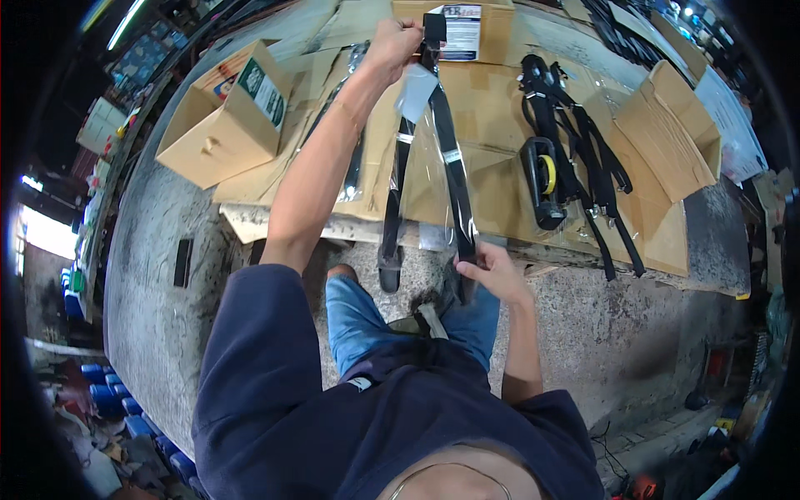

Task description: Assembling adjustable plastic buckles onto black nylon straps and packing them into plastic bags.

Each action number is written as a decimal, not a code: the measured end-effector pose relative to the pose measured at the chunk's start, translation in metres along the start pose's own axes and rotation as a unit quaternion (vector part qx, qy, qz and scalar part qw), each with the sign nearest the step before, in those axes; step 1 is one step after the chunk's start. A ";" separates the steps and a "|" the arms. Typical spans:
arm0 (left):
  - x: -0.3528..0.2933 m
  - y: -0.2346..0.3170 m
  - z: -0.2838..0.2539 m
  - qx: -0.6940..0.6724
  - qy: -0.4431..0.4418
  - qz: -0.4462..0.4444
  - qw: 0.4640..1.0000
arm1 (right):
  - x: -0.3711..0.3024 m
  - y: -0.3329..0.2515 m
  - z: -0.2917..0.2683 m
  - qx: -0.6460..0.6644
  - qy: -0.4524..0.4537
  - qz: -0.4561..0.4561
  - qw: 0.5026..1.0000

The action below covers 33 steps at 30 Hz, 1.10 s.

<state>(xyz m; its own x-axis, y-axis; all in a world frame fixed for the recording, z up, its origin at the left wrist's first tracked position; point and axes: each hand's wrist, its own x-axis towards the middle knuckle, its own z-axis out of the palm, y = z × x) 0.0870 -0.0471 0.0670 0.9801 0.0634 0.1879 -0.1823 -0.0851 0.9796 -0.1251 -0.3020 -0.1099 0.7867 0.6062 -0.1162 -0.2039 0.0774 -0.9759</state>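
Note:
My left hand [393, 43] is stretched far forward and pinches the top end of a long black strap [448, 142] in a clear plastic sleeve [417, 92]. My right hand [493, 271] grips the strap's lower end near my knees. The strap is held taut between both hands above flattened cardboard [492, 179] on the floor. A second black strap end [390, 250] hangs down beside it, left of my right hand.
A heap of black straps with a buckle and a yellow part [554, 175] lies to the right. An open cardboard box [223, 117] stands at the left, another box [675, 129] at the right, a third box [479, 29] ahead. Blue containers [108, 396] line the lower left.

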 end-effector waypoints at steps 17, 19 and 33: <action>-0.042 -0.261 0.054 0.591 -0.089 0.166 0.784 | -0.034 0.078 -0.006 0.061 0.173 0.148 0.972; -0.043 -0.270 0.049 0.601 -0.105 0.164 0.775 | -0.042 0.085 -0.010 0.071 0.150 0.192 0.967; 0.000 -0.281 0.026 0.593 -0.144 0.160 0.776 | -0.024 0.086 -0.008 -0.005 0.235 0.139 0.962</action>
<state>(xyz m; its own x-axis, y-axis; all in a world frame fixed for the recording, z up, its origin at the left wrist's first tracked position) 0.1401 -0.0486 -0.2098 0.9070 -0.3606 0.2174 -0.3881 -0.9162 0.0994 -0.1572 -0.3162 -0.1928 0.8793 0.1771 -0.4421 -0.4414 -0.0454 -0.8961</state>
